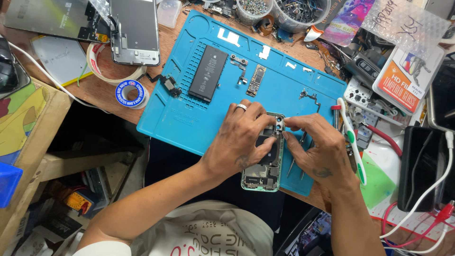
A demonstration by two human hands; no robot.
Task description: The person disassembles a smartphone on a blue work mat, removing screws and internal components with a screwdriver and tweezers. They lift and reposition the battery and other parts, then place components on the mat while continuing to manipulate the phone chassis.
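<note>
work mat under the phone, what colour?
Blue work mat, clearest in the head view; both hands work on the opened phone over it.

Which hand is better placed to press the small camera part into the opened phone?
Probably the right hand: its fingertips pinch the camera module, while the left hand steadies the opened phone.

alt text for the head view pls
Both hands, left hand and right hand, press a small camera module into an opened phone on a blue repair mat; a black battery lies farther back.

Likely a phone repair workshop: blue repair mat (189,118), loose battery (207,72), screw tubs (254,9).
</note>
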